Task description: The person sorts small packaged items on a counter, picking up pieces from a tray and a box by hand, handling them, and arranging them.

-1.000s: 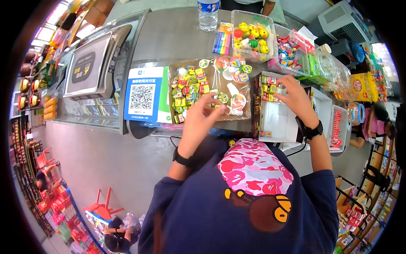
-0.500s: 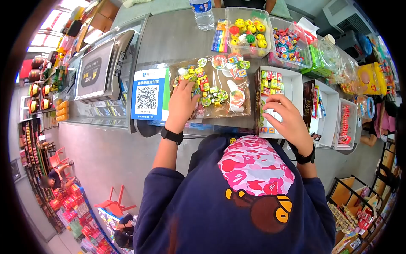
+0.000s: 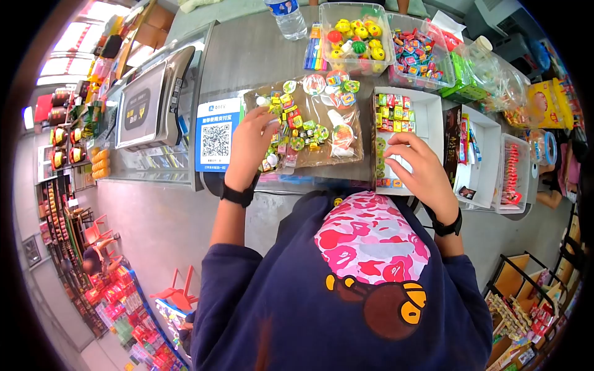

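My left hand (image 3: 249,145) is over the left edge of a brown, clear-wrapped sheet (image 3: 309,154), with its fingers loosely bent and apart and nothing visible in them. Small green, yellow and red wrapped pieces (image 3: 291,117) lie on the sheet by the fingertips. Toward its right side is a white spoon-shaped item (image 3: 340,133) with a round printed label. My right hand (image 3: 424,176) hovers above an open white box (image 3: 427,117), thumb and fingers apart. In that box, small green and red packets (image 3: 395,113) fill the far left part; the hand partly hides those nearer me.
A blue QR code sign (image 3: 215,139) stands left of the sheet. Farther back are a water bottle (image 3: 288,21), a tub of yellow duck toys (image 3: 357,43) and a tub of coloured packets (image 3: 421,52). Another white box (image 3: 482,148) and a clear bin (image 3: 512,170) sit rightward.
My left hand has drawn back leftward from the wrapped pieces, uncovering more of them. My right hand stays over the white box, nearly unchanged. The view has shifted slightly.
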Demonstrator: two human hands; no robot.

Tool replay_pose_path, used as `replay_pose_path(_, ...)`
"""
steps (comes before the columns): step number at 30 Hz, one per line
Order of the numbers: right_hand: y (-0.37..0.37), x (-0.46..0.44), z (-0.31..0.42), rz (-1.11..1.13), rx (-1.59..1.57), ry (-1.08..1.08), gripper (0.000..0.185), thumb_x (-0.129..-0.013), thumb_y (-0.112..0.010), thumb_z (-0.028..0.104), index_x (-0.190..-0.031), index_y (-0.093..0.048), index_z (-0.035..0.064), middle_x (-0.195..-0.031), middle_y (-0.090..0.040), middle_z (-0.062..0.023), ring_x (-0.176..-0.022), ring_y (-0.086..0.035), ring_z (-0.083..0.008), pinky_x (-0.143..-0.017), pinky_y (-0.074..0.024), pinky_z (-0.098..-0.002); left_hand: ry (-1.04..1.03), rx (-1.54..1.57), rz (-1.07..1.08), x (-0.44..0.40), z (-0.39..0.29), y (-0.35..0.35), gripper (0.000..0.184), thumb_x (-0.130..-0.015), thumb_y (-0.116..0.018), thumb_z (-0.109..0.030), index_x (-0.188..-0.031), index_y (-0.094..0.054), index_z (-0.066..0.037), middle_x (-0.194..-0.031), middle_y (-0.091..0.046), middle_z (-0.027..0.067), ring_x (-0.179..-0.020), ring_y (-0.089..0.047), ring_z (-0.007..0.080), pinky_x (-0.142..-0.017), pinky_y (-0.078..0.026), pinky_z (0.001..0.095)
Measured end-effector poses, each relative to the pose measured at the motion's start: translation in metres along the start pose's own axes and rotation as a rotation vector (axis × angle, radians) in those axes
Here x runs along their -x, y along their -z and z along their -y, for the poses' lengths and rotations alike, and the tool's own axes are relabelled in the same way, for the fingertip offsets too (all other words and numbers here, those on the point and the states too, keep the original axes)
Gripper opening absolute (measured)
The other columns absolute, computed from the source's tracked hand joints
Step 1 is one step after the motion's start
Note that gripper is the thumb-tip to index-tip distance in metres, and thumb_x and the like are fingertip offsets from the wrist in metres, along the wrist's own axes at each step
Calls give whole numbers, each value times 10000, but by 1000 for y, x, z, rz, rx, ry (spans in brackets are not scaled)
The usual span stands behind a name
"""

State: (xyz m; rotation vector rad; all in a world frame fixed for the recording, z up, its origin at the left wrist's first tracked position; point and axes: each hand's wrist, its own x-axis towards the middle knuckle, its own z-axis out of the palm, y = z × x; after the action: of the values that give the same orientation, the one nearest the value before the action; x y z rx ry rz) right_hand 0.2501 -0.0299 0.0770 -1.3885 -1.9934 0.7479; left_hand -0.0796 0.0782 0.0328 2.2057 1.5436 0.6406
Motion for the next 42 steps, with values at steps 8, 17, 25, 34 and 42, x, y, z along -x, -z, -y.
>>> replay_pose_path(8,0,2,0,-16,-2,31,134,-837,-660,84,-953,-634,24,-1088,-578,-102,-985,-591,-295,-835,-487,-372,-120,-185,197,-35,11,-17,162,-824,-614,-108,-886,-720,-2,-1078,-662,166,-929,-639,345,-834,-502,390)
replay_pose_path(17,1,3,-3,-29,39,59,128,-853,-652,82,-963,-630,20,-1096,-588,-105,-981,-598,-284,-836,-492,-360,104,151,50,-23,-5,0,173,-865,-651,-114,-943,-705,31,-992,-682,108,-776,-668,179,-703,-519,288)
replay_pose_path(25,-13,2,24,10,-188,2,402,-860,-663,112,-1255,-599,73,-1034,-651,-138,-825,-649,-237,-741,-513,-305,214,1124,611,23,-122,-26,192,-908,-649,-77,-1039,-688,57,-1086,-631,105,-806,-670,137,-719,-553,244)
replay_pose_path(34,4,12,-26,137,-310,-325,223,-887,-630,96,-1088,-685,18,-892,-697,-130,-770,-690,-190,-700,-527,-284,363,1301,655,24,-113,-52,249,-920,-629,-93,-1103,-665,71,-1194,-635,160,-938,-677,198,-823,-559,282)
replay_pose_path(42,-4,-13,-69,366,-313,-520,209,-835,-649,57,-1005,-635,-65,-894,-686,-127,-771,-708,-179,-684,-551,-276,326,1055,484,39,-87,-55,244,-887,-666,-58,-1098,-669,65,-1056,-693,130,-909,-672,151,-841,-531,254)
